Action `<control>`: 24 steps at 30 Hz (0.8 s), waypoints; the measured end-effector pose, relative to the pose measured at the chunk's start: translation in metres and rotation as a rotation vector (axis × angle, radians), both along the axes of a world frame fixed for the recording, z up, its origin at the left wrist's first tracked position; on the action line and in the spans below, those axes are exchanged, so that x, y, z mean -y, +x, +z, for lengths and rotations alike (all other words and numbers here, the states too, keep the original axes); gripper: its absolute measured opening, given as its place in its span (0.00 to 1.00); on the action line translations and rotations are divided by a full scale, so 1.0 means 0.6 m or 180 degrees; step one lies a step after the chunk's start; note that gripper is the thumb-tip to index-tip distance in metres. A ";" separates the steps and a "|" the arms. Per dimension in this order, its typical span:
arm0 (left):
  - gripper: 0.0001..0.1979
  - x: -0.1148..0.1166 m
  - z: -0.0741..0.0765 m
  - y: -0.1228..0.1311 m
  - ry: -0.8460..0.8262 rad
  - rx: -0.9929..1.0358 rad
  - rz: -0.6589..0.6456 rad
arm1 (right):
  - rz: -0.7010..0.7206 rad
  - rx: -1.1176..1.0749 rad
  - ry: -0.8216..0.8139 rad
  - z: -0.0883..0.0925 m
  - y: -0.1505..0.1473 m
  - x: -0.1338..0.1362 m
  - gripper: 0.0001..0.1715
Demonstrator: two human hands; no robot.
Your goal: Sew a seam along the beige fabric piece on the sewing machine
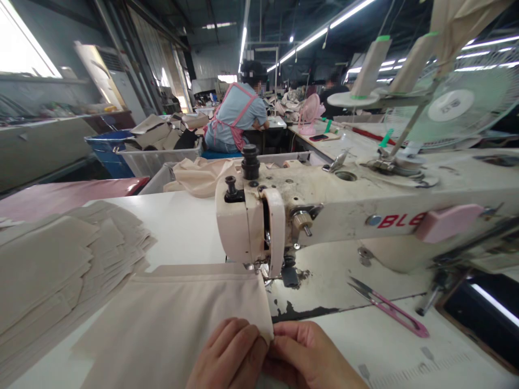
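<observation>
At the near edge of the table (190, 227), both hands together on the near right corner of the cloth (178, 319). Left hand (227, 356) laid flat on top of the cloth, fingers curled down at the corner, pressing rather than clasping. Right hand (308, 356) just beside it, touching, thumb and fingers pinched shut on the corner's edge. Cloth itself beige, spread flat from the hands toward the far side, its far edge tucked under the needle end of the sewing machine (324, 205). Machine cream and worn, red lettering on its arm, a pink pad (448, 221) stuck to its front. Right of the hands, apart from them, pink snips (389, 308) lying on the table. On the left, a fanned stack of cut pieces (60, 270) in the same beige. Beyond the machine, thread cones (373, 67) on a stand and a fan (458, 102). Far off, a person in a pink apron (237, 116) seated, back turned.
</observation>
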State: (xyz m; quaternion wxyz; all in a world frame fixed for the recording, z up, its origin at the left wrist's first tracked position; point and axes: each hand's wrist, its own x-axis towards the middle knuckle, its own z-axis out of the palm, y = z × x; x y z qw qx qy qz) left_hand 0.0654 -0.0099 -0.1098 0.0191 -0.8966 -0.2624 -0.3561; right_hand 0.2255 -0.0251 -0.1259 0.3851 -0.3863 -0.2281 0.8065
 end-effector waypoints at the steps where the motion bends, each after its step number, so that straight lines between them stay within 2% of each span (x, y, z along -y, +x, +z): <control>1: 0.10 0.001 -0.001 -0.001 0.0013 -0.0003 0.0021 | -0.0018 -0.0044 -0.0042 0.004 0.000 0.000 0.08; 6: 0.10 0.002 -0.002 -0.010 -0.0090 -0.0200 -0.0030 | -0.0005 -0.0099 -0.0013 0.009 -0.001 0.001 0.05; 8: 0.11 0.000 0.000 -0.011 -0.0119 -0.0124 -0.0055 | 0.0103 0.0109 0.0095 0.005 0.004 0.006 0.07; 10: 0.12 -0.001 0.002 -0.009 -0.0115 -0.0009 -0.0076 | 0.0129 0.0585 0.0330 0.000 0.015 0.014 0.14; 12: 0.12 -0.001 0.002 -0.006 -0.0138 0.0077 -0.0059 | -0.0079 0.1414 0.1081 -0.002 0.029 0.021 0.19; 14: 0.12 0.003 0.000 -0.005 -0.0132 0.0078 -0.0070 | -0.0293 0.2443 0.2344 0.001 0.042 0.020 0.24; 16: 0.10 0.005 -0.004 -0.007 -0.0115 0.0111 -0.0116 | -0.0254 0.3144 0.3535 0.009 0.051 0.010 0.22; 17: 0.09 0.004 -0.005 -0.009 -0.0199 0.0132 -0.0151 | -0.0106 0.3258 0.3961 0.013 0.052 0.002 0.19; 19: 0.08 -0.006 -0.003 -0.015 -0.0630 0.0159 -0.0209 | 0.0218 0.3315 0.4597 0.017 0.051 -0.014 0.08; 22: 0.06 -0.042 0.005 -0.028 -0.1160 -0.0142 0.0065 | 0.0411 0.3541 0.5239 0.010 0.044 -0.028 0.12; 24: 0.12 -0.071 0.009 -0.036 -0.1119 -0.0523 0.0226 | 0.0349 0.3707 0.5448 -0.001 0.039 -0.029 0.13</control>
